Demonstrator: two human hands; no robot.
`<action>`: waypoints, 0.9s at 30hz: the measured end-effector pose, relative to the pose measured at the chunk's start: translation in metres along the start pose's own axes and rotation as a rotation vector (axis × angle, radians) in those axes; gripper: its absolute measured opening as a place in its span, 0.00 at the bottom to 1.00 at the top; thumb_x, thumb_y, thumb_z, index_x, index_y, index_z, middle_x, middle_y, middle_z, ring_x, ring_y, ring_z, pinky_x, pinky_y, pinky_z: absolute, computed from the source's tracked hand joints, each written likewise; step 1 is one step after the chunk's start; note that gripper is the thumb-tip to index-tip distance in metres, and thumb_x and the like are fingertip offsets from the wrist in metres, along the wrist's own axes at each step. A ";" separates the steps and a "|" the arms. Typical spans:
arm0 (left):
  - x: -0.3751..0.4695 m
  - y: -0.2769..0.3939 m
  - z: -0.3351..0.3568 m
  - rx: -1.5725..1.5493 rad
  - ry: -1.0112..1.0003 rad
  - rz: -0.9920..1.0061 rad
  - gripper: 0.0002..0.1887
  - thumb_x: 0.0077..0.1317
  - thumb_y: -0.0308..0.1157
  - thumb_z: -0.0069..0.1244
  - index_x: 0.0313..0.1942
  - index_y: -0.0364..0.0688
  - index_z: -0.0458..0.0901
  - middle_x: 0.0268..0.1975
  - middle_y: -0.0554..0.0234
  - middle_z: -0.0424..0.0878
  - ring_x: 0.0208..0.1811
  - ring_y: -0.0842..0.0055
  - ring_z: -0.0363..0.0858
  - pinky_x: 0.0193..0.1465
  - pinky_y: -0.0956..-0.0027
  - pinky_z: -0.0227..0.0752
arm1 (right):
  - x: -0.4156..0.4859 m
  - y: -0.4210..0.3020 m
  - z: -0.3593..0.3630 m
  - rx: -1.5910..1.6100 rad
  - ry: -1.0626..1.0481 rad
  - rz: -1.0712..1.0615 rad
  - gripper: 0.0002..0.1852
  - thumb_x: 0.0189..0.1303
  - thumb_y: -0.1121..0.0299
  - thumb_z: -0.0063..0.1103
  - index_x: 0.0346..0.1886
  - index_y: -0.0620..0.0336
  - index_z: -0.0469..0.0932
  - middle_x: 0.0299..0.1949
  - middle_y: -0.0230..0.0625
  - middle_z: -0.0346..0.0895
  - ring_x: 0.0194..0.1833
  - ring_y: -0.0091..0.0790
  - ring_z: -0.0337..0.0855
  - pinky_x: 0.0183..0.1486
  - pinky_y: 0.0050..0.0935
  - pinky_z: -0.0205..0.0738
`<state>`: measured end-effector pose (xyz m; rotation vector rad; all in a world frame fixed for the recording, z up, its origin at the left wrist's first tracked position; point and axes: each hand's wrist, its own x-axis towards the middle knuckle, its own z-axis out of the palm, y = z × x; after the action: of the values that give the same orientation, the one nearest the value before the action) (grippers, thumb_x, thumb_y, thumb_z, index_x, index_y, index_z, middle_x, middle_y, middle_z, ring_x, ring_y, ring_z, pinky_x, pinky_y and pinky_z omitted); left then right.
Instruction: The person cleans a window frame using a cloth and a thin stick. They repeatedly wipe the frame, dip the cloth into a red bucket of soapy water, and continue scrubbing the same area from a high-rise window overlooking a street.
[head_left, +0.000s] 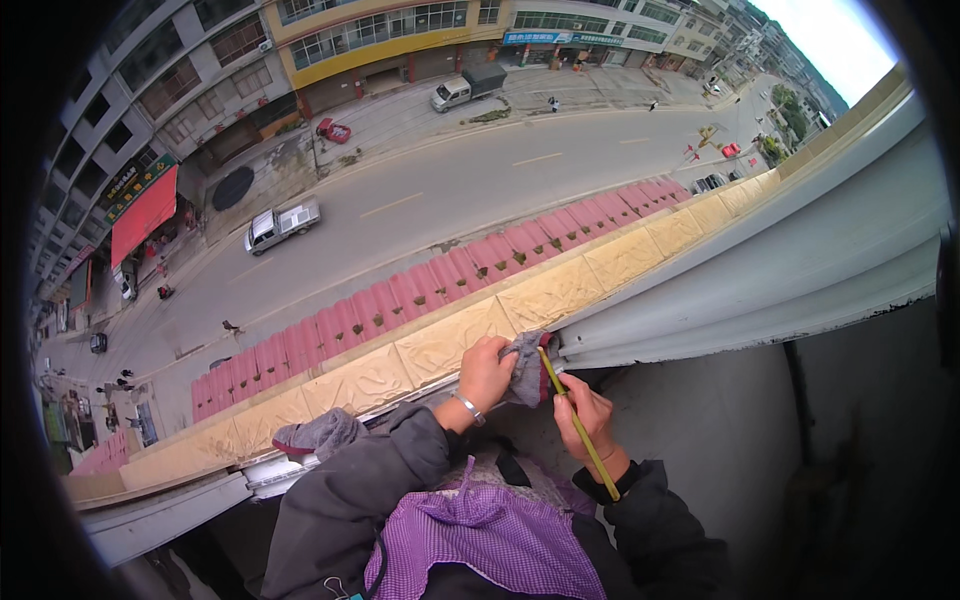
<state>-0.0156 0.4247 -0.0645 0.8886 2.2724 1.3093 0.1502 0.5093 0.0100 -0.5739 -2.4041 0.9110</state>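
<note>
My left hand (484, 375), with a silver bracelet at its wrist, grips a grey cloth with dark red trim (529, 369) at the window frame. My right hand (586, 420) holds a thin yellow-green stick (581, 431) slantwise. The stick's upper end lies over the cloth's right edge, and its lower end passes my right cuff. A second grey cloth with red trim (321, 435) rests on the sill beside my left forearm. Both hands are by the corner where the white window frame (675, 285) meets the sill. Part of the left fingers is hidden in the cloth.
Outside the window runs a ledge of beige tiles (450, 341), with a pink corrugated roof (405, 292) below it. Far down lies a street (450, 180) with a silver pickup (281, 223) and a covered truck (469, 88). A purple checked apron (480, 536) covers my front.
</note>
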 end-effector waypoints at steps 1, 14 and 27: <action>0.000 0.001 0.002 -0.031 -0.001 0.025 0.10 0.56 0.31 0.58 0.36 0.35 0.83 0.35 0.46 0.81 0.38 0.53 0.81 0.43 0.58 0.74 | 0.001 0.000 0.005 -0.010 0.019 -0.003 0.07 0.59 0.76 0.57 0.41 0.66 0.77 0.27 0.46 0.78 0.28 0.48 0.82 0.32 0.38 0.75; -0.009 0.001 -0.004 0.054 -0.048 0.105 0.12 0.57 0.31 0.58 0.41 0.38 0.82 0.38 0.48 0.81 0.39 0.53 0.81 0.43 0.57 0.74 | -0.005 0.035 0.044 0.167 0.089 0.375 0.11 0.69 0.72 0.48 0.47 0.68 0.76 0.31 0.39 0.83 0.25 0.24 0.82 0.22 0.23 0.73; -0.035 -0.003 -0.057 0.260 -0.330 0.059 0.09 0.57 0.32 0.49 0.32 0.38 0.82 0.32 0.50 0.81 0.36 0.54 0.81 0.40 0.53 0.74 | -0.020 0.019 0.068 0.768 -0.102 0.609 0.10 0.69 0.75 0.45 0.45 0.71 0.75 0.32 0.44 0.81 0.27 0.31 0.84 0.29 0.23 0.79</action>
<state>-0.0247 0.3638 -0.0381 1.1702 2.1919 0.8244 0.1302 0.4784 -0.0533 -0.9586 -1.7324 2.0147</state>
